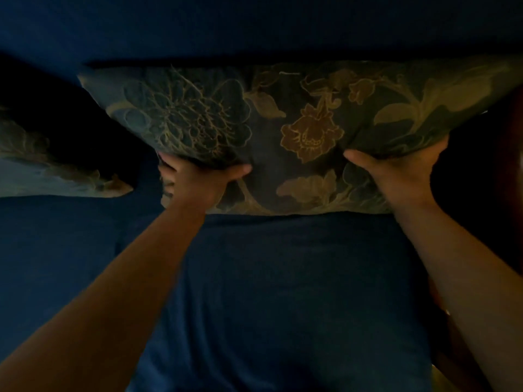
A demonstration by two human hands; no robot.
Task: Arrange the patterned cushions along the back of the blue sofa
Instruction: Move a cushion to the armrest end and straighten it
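A large floral cushion [297,120], dark green with gold and brown flowers, stands against the back of the blue sofa [254,26], its lower edge on the seat. My left hand [198,179] grips its lower left side, thumb pressed into the fabric. My right hand [396,174] holds its right side from below, fingers hidden under the cushion. A second patterned cushion [42,168] lies at the far left, partly cut off by the frame edge. The scene is very dim.
The blue seat cushion [283,292] fills the foreground between my forearms. A seam runs between two seat cushions at the left. A dark reddish-brown edge [509,179] shows at the far right, beside the sofa.
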